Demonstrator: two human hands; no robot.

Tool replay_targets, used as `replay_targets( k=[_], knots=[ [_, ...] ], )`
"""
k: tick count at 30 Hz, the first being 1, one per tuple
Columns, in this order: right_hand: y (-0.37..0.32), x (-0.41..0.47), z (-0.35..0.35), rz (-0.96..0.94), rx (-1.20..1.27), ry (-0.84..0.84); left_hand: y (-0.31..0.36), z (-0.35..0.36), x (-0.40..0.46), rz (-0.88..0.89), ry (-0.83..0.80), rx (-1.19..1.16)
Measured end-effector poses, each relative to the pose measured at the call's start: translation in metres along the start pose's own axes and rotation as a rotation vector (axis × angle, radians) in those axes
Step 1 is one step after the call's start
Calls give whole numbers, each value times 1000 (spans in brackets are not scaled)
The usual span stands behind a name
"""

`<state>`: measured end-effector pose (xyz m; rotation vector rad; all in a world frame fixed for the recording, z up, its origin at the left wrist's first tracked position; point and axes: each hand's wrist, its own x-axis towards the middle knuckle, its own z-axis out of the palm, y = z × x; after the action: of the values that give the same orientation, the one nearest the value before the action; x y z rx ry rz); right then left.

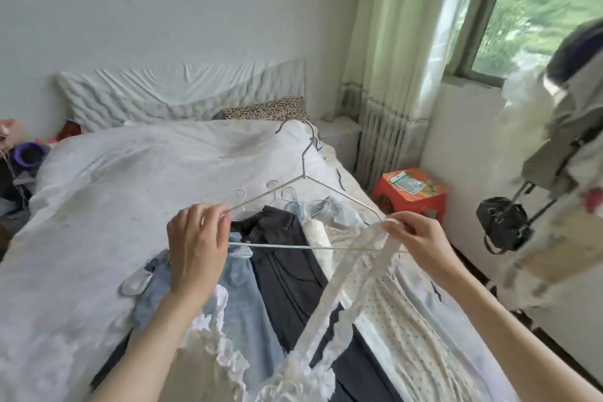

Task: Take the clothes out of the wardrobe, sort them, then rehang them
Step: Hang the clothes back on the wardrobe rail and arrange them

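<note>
Head view: both hands hold a wire hanger [313,206] up over the bed [114,179]. The left hand [195,251] grips the hanger's left end, fingers curled round the wire. The right hand [414,235] pinches a lace strap [352,274] of a white frilled garment [215,346] at the hanger's right shoulder, so the garment hangs partly below the frame's foot. Beneath, laid side by side on the bed, lie light blue jeans [241,290], dark trousers [290,268] and a dotted cream dress [401,313], several with hangers on them.

The strap seems only half seated. If the pinch loosens before the lace sits over the sloping wire, it could slide off, and the garment would drop onto the sorted pile. The hook could also snag the quilt.
</note>
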<state>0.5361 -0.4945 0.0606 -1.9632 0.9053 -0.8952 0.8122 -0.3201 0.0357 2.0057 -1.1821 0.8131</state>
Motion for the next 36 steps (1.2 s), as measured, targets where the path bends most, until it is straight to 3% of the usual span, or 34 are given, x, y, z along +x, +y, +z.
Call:
replay_targets(
  k=[5, 12, 17, 20, 27, 36],
  knots=[
    [11, -46, -100, 2, -44, 162, 89, 0, 13, 129, -100, -147],
    [15, -139, -243, 42, -177, 497, 258, -3, 28, 279, -110, -466],
    [-6, -215, -322, 54, -473, 705, 369, 6, 12, 314, -194, -702],
    [-13, -262, -359, 144, -645, 941, 437, 4, 1, 360, -266, -864],
    [-35, -389, -383, 416, -871, 1255, 558, -20, -49, 626, -425, -1177],
    [-73, -528, -322, 783, -1030, 1529, 631, -76, -151, 941, -693, -1458]
  ],
)
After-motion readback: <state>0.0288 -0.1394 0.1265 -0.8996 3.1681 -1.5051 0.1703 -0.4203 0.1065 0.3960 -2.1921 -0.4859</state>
